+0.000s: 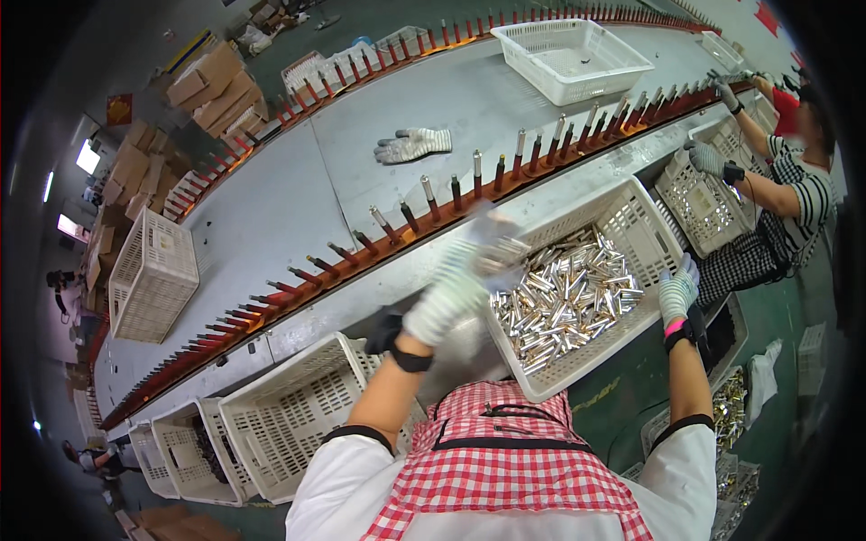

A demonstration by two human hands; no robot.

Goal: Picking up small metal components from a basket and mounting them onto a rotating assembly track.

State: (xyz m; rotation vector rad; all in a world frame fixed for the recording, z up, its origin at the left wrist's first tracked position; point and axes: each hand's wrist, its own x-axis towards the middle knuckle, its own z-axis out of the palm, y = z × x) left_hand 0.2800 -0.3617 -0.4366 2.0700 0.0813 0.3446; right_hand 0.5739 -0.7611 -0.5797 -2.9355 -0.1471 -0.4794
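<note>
A white slotted basket (pixel 645 236) stands in front of me, filled with several short silver metal tubes (pixel 568 298). My left hand (pixel 456 290), in a white knit glove, is blurred above the basket's left corner. It seems closed on a few silver tubes (pixel 494 242) near the conveyor edge. My right hand (pixel 677 293), also gloved, grips the basket's right rim. Behind the basket runs a conveyor rail of red pegs (pixel 433 209), some carrying upright silver tubes.
A loose white glove (pixel 413 144) lies on the grey table beyond the rail. An empty white basket (pixel 573 59) stands farther back. Empty white baskets (pixel 289 415) sit to my left. At right, a co-worker's gloved hands (pixel 708 158) handle another basket.
</note>
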